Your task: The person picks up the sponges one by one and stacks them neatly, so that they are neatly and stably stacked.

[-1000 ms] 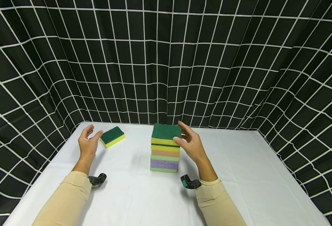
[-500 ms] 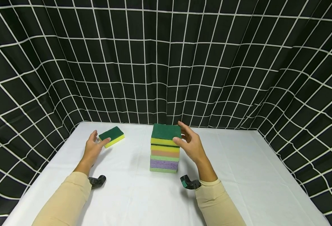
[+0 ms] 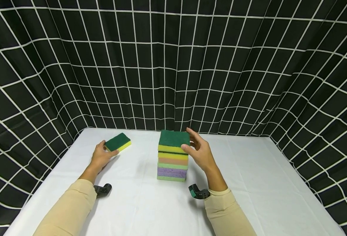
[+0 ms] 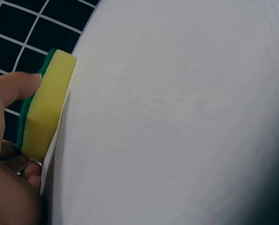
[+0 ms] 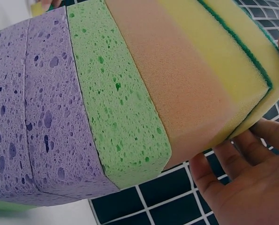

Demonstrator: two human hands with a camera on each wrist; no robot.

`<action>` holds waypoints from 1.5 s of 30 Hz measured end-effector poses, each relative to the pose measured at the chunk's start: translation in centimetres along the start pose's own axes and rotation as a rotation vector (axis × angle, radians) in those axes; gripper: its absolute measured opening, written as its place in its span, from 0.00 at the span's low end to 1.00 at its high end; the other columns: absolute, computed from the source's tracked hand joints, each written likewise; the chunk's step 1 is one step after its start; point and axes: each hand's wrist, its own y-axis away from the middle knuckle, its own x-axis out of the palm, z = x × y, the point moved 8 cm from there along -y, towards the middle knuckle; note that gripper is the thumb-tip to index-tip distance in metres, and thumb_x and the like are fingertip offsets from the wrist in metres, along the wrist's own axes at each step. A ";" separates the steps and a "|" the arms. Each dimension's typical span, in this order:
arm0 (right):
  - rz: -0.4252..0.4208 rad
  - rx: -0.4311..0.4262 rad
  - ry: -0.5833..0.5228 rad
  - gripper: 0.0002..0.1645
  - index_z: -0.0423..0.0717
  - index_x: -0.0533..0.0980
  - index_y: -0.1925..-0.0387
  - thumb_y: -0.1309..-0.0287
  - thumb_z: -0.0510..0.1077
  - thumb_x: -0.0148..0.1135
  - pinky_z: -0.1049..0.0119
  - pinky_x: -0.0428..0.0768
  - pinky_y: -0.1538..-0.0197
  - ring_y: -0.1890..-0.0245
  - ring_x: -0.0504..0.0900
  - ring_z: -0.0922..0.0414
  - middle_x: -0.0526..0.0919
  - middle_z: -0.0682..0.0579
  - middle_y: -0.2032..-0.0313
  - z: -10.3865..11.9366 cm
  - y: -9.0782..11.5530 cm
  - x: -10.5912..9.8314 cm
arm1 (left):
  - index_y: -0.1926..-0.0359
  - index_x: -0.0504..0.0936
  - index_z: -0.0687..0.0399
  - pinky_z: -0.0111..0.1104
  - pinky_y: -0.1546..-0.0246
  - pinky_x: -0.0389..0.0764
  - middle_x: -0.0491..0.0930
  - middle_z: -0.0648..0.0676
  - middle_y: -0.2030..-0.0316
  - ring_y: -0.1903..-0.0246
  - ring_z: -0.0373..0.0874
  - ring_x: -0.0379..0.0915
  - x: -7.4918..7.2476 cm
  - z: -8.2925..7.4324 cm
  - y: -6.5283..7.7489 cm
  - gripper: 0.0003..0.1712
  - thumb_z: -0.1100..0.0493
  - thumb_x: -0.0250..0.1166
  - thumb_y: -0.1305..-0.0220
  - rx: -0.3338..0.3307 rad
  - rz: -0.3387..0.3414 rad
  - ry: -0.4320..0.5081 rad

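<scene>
A green-and-yellow scouring sponge (image 3: 118,141) lies flat on the table at the far left. My left hand (image 3: 100,158) holds its near-left end, the thumb at the front edge and the fingers at the other side. In the left wrist view the thumb (image 4: 19,86) meets the sponge's (image 4: 50,105) green-and-yellow side. In the middle stands a stack of sponges (image 3: 172,162), green at the base, then purple, green, peach and yellow. My right hand (image 3: 201,152) grips the right end of the top green-and-yellow sponge (image 3: 174,138), thumb in front and fingers along the side and back.
White cloth covers the table (image 3: 141,203). A black curtain with a white grid (image 3: 173,65) encloses the back and both sides. A dark wrist-worn device sits at each wrist, the left device (image 3: 103,189) and the right device (image 3: 198,191).
My left hand has come down and right onto the lone sponge, its thumb moving from above it to the front edge. The right hand and the stack stay as they were.
</scene>
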 end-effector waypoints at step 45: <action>0.020 -0.003 0.020 0.39 0.27 0.58 0.32 0.44 0.27 0.61 0.49 0.71 0.44 0.46 0.71 0.40 0.73 0.31 0.47 0.2 0.1 0.0 | 0.30 0.60 0.62 0.35 0.53 0.64 0.67 0.65 0.43 0.42 0.57 0.61 -6.5 -4.7 4.7 0.45 0.52 0.71 0.43 0.191 -0.257 0.144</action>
